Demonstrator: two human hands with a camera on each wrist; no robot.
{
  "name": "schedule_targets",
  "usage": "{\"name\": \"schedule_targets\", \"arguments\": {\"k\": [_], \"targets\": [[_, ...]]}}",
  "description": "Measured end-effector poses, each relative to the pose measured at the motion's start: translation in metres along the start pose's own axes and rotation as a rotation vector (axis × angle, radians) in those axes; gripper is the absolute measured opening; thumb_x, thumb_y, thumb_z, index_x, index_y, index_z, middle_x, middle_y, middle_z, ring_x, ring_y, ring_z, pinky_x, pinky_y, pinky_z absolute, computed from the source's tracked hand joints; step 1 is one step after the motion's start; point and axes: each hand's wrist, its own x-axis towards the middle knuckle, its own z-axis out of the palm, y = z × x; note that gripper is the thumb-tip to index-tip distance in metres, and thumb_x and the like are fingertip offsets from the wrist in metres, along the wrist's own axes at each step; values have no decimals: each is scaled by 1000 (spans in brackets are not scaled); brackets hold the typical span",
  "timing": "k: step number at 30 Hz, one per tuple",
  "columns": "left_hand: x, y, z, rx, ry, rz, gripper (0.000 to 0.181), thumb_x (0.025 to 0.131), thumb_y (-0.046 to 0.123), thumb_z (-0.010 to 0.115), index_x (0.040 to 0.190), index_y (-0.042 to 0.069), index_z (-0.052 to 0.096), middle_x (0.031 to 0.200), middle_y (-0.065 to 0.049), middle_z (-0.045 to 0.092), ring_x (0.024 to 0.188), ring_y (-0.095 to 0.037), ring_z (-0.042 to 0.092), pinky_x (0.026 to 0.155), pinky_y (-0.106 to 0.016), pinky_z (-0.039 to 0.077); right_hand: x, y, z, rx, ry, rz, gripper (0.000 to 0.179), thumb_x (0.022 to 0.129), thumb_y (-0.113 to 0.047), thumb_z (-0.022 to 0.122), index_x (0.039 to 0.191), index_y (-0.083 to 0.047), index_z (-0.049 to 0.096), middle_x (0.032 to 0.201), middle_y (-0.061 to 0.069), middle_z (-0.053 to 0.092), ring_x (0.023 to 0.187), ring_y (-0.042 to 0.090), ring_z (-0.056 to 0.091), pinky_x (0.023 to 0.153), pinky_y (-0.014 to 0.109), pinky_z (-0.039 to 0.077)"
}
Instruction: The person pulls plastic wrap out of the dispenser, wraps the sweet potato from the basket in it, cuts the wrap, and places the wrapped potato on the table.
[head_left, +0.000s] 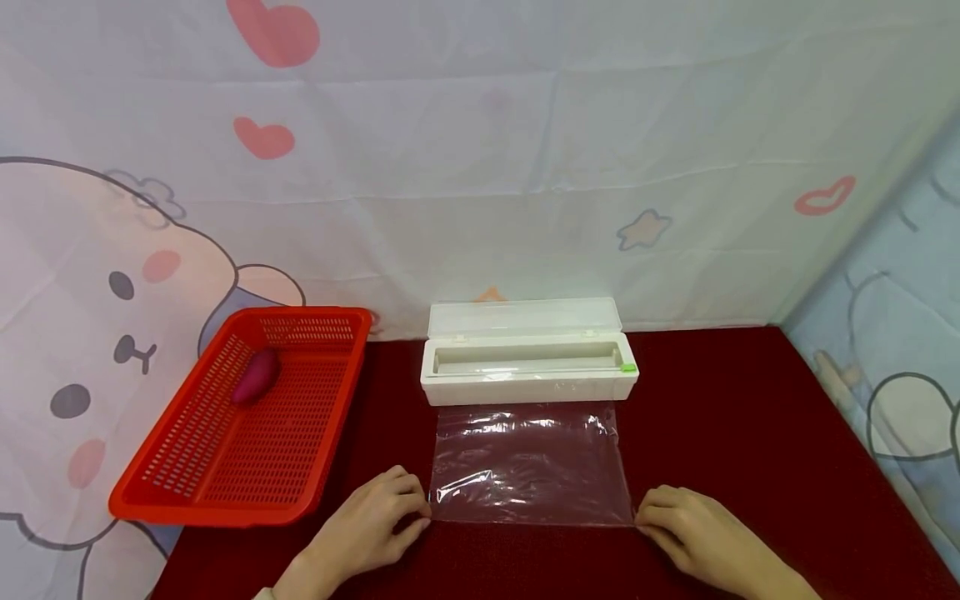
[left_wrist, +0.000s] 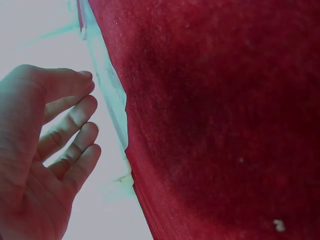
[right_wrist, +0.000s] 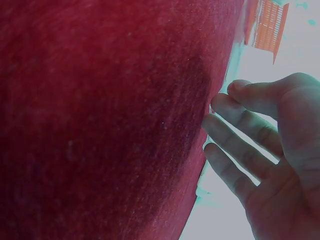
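Note:
A sheet of clear plastic wrap [head_left: 528, 467] stretches forward from a white cling film dispenser box [head_left: 528, 390] over the dark red tabletop. The left hand [head_left: 378, 517] pinches the near left corner of the wrap between thumb and fingers. At the near right corner, the right hand [head_left: 693, 533] pinches the film the same way. The dispenser's clear lid [head_left: 525, 317] stands raised at the back, with a film roll [head_left: 528, 365] inside and a green slider [head_left: 628, 367] at the right end of its front bar. Both wrist views show the thumbs close to the index fingertips.
To the left stands a red plastic basket [head_left: 322, 475] with a purple, elongated object [head_left: 257, 377] inside, resembling a sweet potato. Behind the table hangs a printed cloth [head_left: 480, 150], and another cloth [head_left: 907, 350] borders the right side. Dark red fabric [head_left: 750, 433] covers the table.

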Motion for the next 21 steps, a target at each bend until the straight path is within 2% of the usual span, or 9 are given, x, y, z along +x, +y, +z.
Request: {"name": "schedule_targets", "arguments": {"k": [7, 17, 21], "targets": [[-1, -2, 0, 4, -28, -18, 13, 84, 16, 88, 85, 24, 78, 89, 16, 64, 89, -2, 57, 78, -22, 55, 0, 1, 1, 3, 6, -8, 22, 85, -8, 88, 96, -26, 79, 97, -23, 65, 87, -8, 58, 76, 11, 51], [-4, -2, 0, 4, -108, -57, 10, 86, 17, 87, 85, 23, 79, 90, 16, 66, 88, -3, 56, 76, -21, 54, -1, 0, 6, -57, 57, -61, 23, 81, -10, 91, 95, -25, 81, 100, -21, 66, 89, -3, 60, 80, 9, 48], [-4, -2, -1, 3, -128, -71, 9, 87, 18, 87, 86, 23, 79, 90, 15, 66, 88, -3, 56, 76, -21, 54, -1, -2, 8, -95, 84, -64, 14, 85, -14, 89, 93, -23, 81, 97, -19, 66, 86, -2, 59, 77, 11, 48]]}}
